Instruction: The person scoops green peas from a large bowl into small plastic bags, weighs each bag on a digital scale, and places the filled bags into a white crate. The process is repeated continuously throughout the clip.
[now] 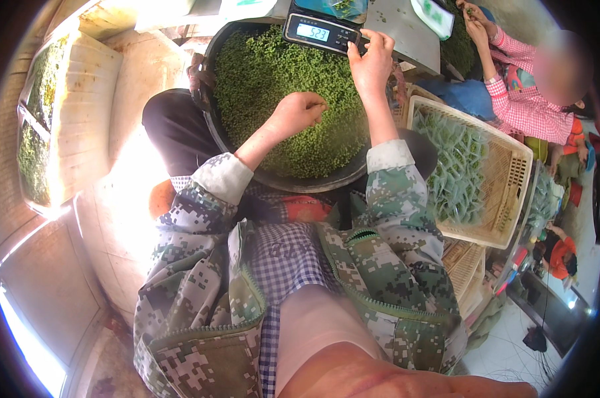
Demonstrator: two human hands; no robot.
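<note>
A round black tub (307, 185) stands between my knees, filled with small green peppercorn-like berries (290, 79). My left hand (302, 114) is over the berries with its fingers curled; whether something small is pinched in them cannot be told. My right hand (372, 62) is at the right end of a black digital scale (322, 34), its fingertips touching the edge near the buttons. The scale's display is lit and shows a number. On top of the scale is a blue tray (310, 4) with a clear bag holding some green berries (347, 7).
Right of me, a cream plastic crate (509, 199) holds many clear bags of green produce, above other crates (461, 271). White-green bags (434, 20) lie on the table (404, 37). A person in a checked shirt (523, 99) sits at upper right. A foam box (88, 114) stands left.
</note>
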